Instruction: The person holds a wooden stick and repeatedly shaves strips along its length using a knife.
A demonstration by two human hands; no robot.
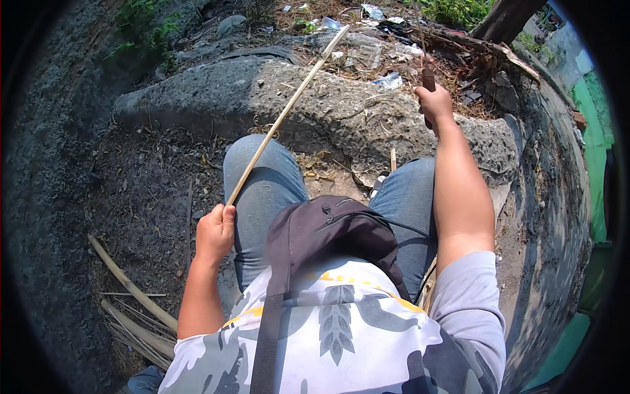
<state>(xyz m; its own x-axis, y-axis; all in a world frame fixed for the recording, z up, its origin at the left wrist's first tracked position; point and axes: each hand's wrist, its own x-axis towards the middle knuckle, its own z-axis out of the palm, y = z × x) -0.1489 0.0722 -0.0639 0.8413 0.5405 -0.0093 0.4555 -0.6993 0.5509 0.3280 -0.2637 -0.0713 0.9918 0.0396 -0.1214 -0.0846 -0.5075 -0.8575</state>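
Note:
My left hand (215, 231) is closed round the lower end of a long, pale peeled stick (287, 110). The stick slants up and to the right past my left knee, its far tip above the stone ledge. Out at the right, my right hand (435, 104) grips the brown handle of a knife (428, 80). Its thin blade points away from me, seen nearly edge-on against the litter and hard to make out. Knife and stick are well apart. Between my jeans-clad thighs rests a dark waist bag (328, 240).
A rough stone ledge (302, 92) runs across in front of my knees, with litter and dry twigs behind it. More pale sticks (138, 328) lie on the ground at my left. A tree trunk (508, 20) stands at the far right, a green wall (594, 151) beyond.

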